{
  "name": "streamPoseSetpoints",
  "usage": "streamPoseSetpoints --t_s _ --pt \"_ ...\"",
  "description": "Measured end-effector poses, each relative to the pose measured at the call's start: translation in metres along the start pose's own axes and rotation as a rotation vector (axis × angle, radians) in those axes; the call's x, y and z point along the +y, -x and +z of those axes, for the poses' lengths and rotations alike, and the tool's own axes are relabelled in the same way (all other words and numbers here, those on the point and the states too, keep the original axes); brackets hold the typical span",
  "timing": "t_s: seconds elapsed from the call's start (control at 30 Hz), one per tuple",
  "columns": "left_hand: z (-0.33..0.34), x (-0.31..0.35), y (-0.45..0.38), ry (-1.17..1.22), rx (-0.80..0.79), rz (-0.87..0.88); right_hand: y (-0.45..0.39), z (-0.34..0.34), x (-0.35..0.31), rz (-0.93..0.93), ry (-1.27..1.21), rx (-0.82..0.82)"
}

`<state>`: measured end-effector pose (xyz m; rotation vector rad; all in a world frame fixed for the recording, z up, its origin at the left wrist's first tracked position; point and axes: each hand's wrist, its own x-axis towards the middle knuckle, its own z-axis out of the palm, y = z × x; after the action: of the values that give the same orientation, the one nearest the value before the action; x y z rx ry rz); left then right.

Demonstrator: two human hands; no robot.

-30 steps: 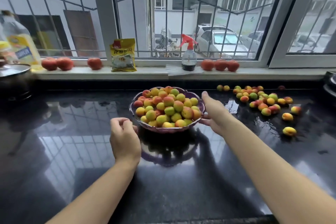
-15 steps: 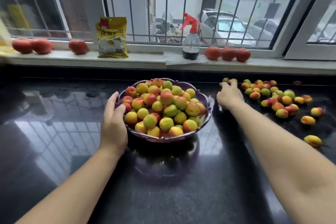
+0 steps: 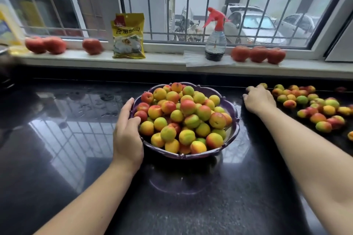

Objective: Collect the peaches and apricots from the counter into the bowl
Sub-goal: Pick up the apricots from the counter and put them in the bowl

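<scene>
Fruit heaped in the purple bowl
Left hand cups its rim — right hand curls over loose fruit, grip seemingly closed but unclear.

Looks like a home kitchen: glossy black stone counter, barred window with parked cars outside, and beyond the left hand a yellow food packet and red-topped spray bottle on the white sill.

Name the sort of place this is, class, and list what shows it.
Most likely a home kitchen: a glossy black counter under a barred window, a bowl heaped with fruit, a yellow food packet and a spray bottle on the sill.
</scene>
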<state>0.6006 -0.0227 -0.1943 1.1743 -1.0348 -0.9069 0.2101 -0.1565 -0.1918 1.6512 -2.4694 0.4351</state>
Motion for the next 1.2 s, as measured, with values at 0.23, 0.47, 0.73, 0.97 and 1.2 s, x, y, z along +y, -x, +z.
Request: streamPoseSetpoints --t_s 0.23,0.47,0.73,0.97,1.2 --pt "-0.001 0.001 0.000 -0.042 -0.005 0.011 0.047 -0.082 -0.058 -0.129 -0.602 0.088" --pt "-0.004 0.014 0.011 -0.073 -0.047 0.001 0.179 -0.149 -0.150 -0.803 -0.506 -0.153" --pt "-0.010 0.025 0.032 -0.178 -0.110 0.023 0.196 -0.141 -0.147 -0.621 -0.559 0.083" --pt "-0.011 0.015 0.064 -0.152 0.099 0.113 0.180 -0.123 -0.059 -0.130 -0.631 0.115" --pt "-0.006 0.026 0.025 0.170 0.282 -0.056 0.148 -0.069 -0.020 -0.013 -0.367 -0.071"
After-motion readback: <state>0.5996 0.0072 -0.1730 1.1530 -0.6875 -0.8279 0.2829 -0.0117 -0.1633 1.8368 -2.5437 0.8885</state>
